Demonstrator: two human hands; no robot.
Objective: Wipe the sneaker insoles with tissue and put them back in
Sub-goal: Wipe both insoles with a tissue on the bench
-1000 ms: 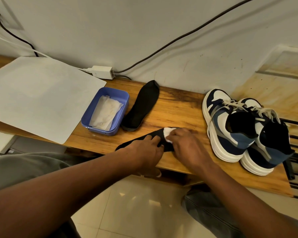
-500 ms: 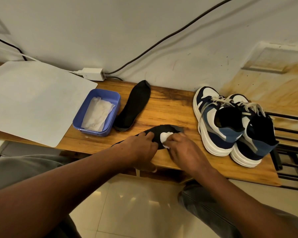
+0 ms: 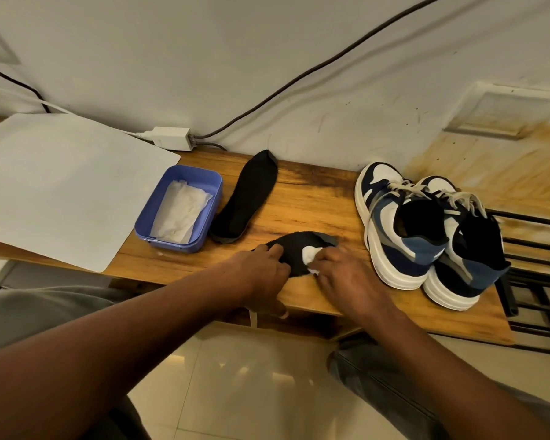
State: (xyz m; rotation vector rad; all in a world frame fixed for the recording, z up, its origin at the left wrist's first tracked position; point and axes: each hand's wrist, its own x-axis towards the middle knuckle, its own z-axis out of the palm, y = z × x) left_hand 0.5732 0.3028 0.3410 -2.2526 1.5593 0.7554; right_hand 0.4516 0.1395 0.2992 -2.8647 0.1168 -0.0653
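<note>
A black insole (image 3: 299, 246) lies near the front edge of the wooden bench (image 3: 315, 201). My left hand (image 3: 261, 274) presses down on its left end. My right hand (image 3: 343, 274) holds a wad of white tissue (image 3: 309, 256) against the insole's top. A second black insole (image 3: 246, 198) lies flat farther back, beside a blue tray. Two navy-and-white sneakers (image 3: 426, 230) stand side by side at the right, heels toward me, both openings dark.
A blue plastic tray (image 3: 211, 198) with white tissue (image 3: 181, 214) in it sits left of the far insole. A large white sheet (image 3: 61, 185) covers the bench's left part. A white adapter (image 3: 172, 138) and cables run along the wall. A black metal rack (image 3: 534, 281) stands at right.
My right hand with the tissue has slid left and back along the insole, uncovering its right tip. My left hand has stayed holding the insole. The camera view has shifted slightly.
</note>
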